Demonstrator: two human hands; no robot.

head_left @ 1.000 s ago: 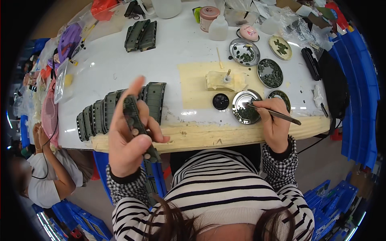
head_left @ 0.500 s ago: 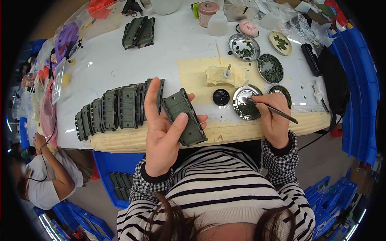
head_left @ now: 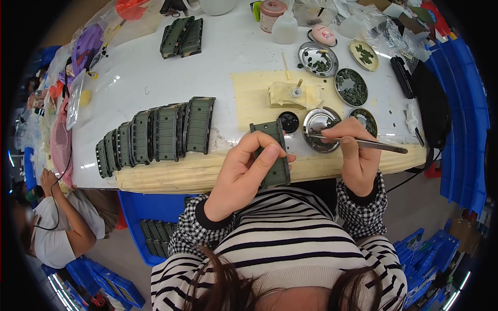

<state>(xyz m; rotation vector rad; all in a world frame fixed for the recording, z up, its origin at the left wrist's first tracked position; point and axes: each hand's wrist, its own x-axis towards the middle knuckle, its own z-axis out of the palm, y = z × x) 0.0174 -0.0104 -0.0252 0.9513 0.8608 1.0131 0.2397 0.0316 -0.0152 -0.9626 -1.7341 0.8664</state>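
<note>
While the left hand (head_left: pixel 243 173) is pinching 1 flat, dark-green piece (head_left: pixel 278 173) with bumpy edges near the black pot (head_left: pixel 290 122), the right hand (head_left: pixel 359 160) is pinching tweezers (head_left: pixel 383 146) right of that pot.

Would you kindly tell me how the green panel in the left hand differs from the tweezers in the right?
The green panel is broad and roughly rectangular, while the tweezers are long and slim. The green panel has a dull green surface; the tweezers look silvery. Both are held: one in the left hand, the other in the right hand.
</note>
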